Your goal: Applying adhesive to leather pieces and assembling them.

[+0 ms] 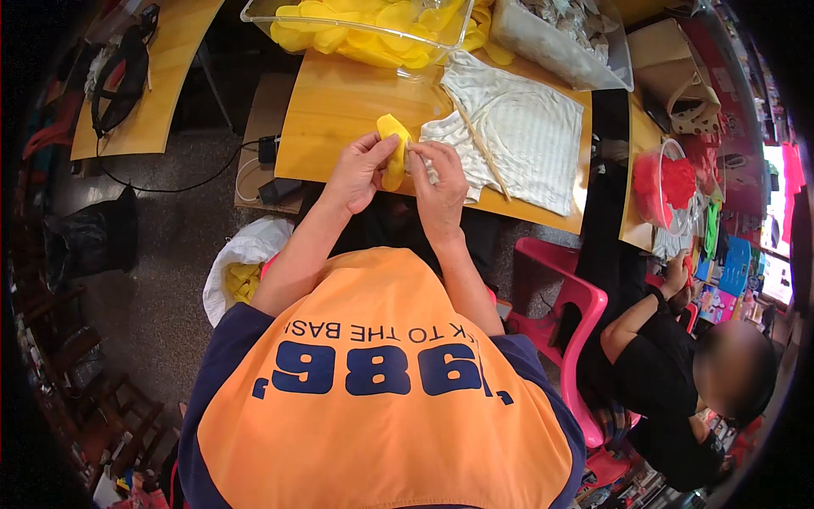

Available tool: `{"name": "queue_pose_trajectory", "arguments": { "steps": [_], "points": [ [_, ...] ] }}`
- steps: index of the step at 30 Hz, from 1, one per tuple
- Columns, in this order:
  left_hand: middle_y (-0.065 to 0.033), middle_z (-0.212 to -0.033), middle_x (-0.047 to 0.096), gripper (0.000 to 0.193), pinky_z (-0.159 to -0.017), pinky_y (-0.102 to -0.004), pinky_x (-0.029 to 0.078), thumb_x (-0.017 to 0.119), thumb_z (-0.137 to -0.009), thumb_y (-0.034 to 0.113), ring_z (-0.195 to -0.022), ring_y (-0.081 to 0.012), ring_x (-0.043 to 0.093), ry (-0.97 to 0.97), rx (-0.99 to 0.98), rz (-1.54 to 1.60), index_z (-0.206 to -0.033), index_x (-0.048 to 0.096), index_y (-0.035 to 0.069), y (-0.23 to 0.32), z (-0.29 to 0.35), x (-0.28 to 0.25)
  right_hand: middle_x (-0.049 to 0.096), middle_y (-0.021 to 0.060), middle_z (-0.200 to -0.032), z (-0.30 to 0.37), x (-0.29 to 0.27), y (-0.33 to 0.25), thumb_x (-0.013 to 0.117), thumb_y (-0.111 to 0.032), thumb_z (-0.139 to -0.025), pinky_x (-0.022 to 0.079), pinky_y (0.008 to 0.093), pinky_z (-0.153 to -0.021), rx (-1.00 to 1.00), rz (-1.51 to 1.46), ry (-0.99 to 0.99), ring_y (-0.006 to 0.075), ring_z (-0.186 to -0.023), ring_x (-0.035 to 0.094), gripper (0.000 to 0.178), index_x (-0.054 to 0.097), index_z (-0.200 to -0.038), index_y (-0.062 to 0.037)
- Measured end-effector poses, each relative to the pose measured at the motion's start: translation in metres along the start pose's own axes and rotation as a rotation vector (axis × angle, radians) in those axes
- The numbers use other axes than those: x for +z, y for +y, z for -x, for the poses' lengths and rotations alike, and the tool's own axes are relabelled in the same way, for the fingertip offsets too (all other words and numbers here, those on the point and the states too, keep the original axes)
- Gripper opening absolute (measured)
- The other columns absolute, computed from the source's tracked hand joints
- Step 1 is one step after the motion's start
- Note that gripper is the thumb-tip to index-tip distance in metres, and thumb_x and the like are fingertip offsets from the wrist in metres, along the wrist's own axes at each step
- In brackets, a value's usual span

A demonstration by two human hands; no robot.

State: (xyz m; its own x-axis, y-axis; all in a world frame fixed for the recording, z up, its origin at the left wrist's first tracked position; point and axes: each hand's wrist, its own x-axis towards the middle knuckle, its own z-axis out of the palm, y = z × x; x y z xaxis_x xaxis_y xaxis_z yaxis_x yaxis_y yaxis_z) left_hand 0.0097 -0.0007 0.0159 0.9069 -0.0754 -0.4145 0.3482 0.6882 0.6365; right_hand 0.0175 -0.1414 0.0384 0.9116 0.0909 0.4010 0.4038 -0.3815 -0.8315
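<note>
My left hand (360, 172) holds a yellow, soft-looking elongated piece (393, 151) over the near edge of the wooden table, thumb and fingers closed on its left side. At its right edge my right hand (441, 180) is closed in a pinch. What sits between those fingertips is too small to make out. Just beyond my right hand, a white ribbed cloth (534, 136), shaped like a tank top, lies spread on the table (335, 106). Across it rests a thin wooden stick (479, 148).
A clear bin (356, 34) of yellow pieces stands at the back, beside another bin (560, 42) of whitish material. A white sack (242, 263) with yellow contents is at my left. To the right are a pink chair (560, 297), a seated person (661, 365) and a bucket (661, 191) holding red material.
</note>
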Motion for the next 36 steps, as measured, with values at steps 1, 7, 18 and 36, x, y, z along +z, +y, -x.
{"name": "queue_pose_trajectory", "arguments": {
  "steps": [1, 7, 18, 36],
  "points": [
    [0.0014, -0.085, 0.062, 0.017, -0.061, -0.0217, 0.050, 0.063, -0.091, 0.018, -0.072, -0.0061, 0.059, 0.030, 0.007, 0.021, -0.101, 0.062, 0.004, 0.001, 0.000, 0.002, 0.060, 0.0088, -0.091, 0.001, -0.001, -0.001, 0.067, -0.003, -0.080, 0.047, 0.0317, -0.073, 0.000, 0.000, -0.002, 0.0226, -0.084, 0.056, 0.016, 0.067, -0.096, -0.0035],
    [0.0015, -0.085, 0.062, 0.017, -0.060, -0.0220, 0.050, 0.063, -0.091, 0.018, -0.071, -0.0059, 0.058, 0.026, -0.019, -0.087, -0.101, 0.063, 0.004, 0.013, 0.007, 0.000, 0.052, 0.0131, -0.115, 0.003, -0.009, -0.002, 0.068, -0.020, -0.081, 0.040, 0.0398, -0.087, -0.100, 0.239, -0.188, 0.0305, -0.099, 0.047, 0.025, 0.068, -0.103, -0.0078],
    [0.0013, -0.081, 0.062, 0.014, -0.057, -0.0212, 0.048, 0.064, -0.090, 0.018, -0.066, -0.0064, 0.059, 0.045, -0.111, 0.031, -0.096, 0.064, 0.005, -0.004, 0.006, -0.005, 0.053, 0.0187, -0.117, -0.016, -0.015, -0.005, 0.069, -0.022, -0.081, 0.045, 0.0360, -0.083, 0.155, -0.074, -0.493, 0.0303, -0.097, 0.054, 0.028, 0.065, -0.097, 0.0005],
    [-0.0034, -0.093, 0.063, 0.015, -0.072, -0.0245, 0.051, 0.063, -0.090, 0.012, -0.081, -0.0098, 0.061, 0.091, 0.149, 0.103, -0.101, 0.061, 0.001, -0.015, 0.003, 0.010, 0.055, 0.0069, -0.104, 0.020, -0.001, -0.007, 0.071, -0.003, -0.079, 0.049, 0.0236, -0.079, 0.446, -0.404, -0.048, 0.0125, -0.090, 0.057, 0.035, 0.061, -0.112, 0.0020]
  ]
}}
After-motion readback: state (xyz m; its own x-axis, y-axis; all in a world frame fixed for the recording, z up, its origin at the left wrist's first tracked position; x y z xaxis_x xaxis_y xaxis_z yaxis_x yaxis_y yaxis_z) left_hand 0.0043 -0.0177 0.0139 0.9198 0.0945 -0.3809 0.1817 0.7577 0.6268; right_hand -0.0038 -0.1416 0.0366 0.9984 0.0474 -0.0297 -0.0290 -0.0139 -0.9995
